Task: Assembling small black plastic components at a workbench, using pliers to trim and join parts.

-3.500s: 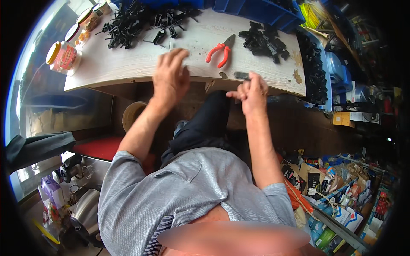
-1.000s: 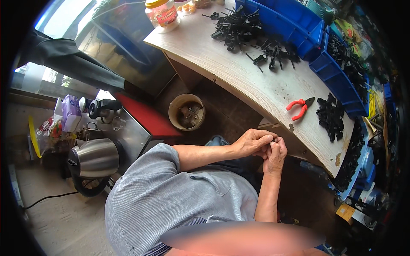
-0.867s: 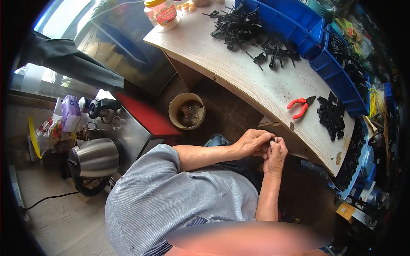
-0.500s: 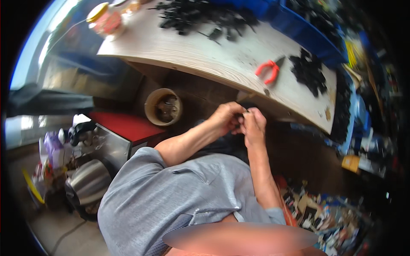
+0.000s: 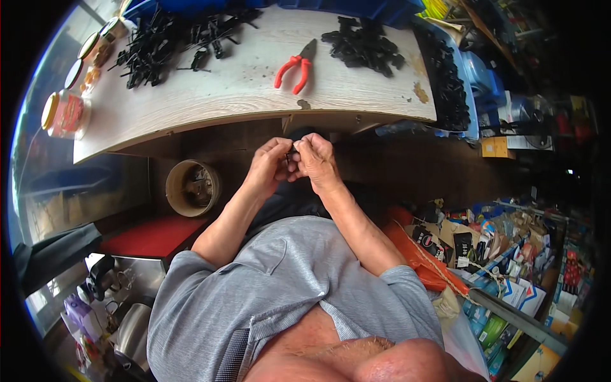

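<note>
Small dark part (image 5: 291,155) pinched between left hand (image 5: 270,167) and right hand (image 5: 316,162), mostly hidden by fingers, its shape too small to tell, black pieces heaped on table (image 5: 242,89) blurring together, bucket (image 5: 193,188) contents unclear, left jars cut by rim.

- The small part (image 5: 292,155) pinched between the left hand (image 5: 270,167) and the right hand (image 5: 316,160) looked like matt black plastic, though most of it was hidden.
- The tabletop (image 5: 254,89) beyond the grip was pale wood-grain, matt and scuffed with stains.
- The pliers (image 5: 294,66) above the grip had glossy red plastic grips and dull dark metal jaws.
- The black pieces (image 5: 365,49) up and to the right of the grip looked like matt plastic.
- The shirt (image 5: 280,286) below the grip was grey ribbed cloth.
- The bucket (image 5: 193,187) left of the grip looked worn and dull.
</note>
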`<act>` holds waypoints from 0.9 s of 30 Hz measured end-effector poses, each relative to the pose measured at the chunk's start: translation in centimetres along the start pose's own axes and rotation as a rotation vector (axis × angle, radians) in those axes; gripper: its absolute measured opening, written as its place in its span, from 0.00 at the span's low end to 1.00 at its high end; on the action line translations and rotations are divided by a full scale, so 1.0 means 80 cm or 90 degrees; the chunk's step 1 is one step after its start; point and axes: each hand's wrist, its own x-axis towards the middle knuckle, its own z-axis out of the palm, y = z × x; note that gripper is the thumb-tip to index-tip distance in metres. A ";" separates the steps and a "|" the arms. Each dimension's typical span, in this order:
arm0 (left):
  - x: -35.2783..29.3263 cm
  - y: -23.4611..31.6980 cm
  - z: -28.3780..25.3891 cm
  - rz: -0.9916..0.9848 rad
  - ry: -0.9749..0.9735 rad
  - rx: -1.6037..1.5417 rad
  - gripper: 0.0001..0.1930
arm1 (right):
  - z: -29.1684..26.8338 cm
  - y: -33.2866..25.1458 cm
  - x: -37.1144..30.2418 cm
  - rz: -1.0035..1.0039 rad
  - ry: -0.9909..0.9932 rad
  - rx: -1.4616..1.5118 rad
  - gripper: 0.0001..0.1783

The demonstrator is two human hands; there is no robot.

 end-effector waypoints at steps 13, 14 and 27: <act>-0.025 0.031 -0.006 0.466 -0.236 0.540 0.25 | -0.006 -0.023 -0.002 -0.053 -0.022 0.064 0.10; -0.023 0.031 -0.010 0.510 -0.231 0.587 0.25 | -0.003 -0.020 -0.004 -0.060 -0.020 0.073 0.10; -0.021 0.017 -0.022 0.847 -0.050 0.822 0.18 | 0.023 0.007 -0.003 -0.036 -0.037 0.076 0.13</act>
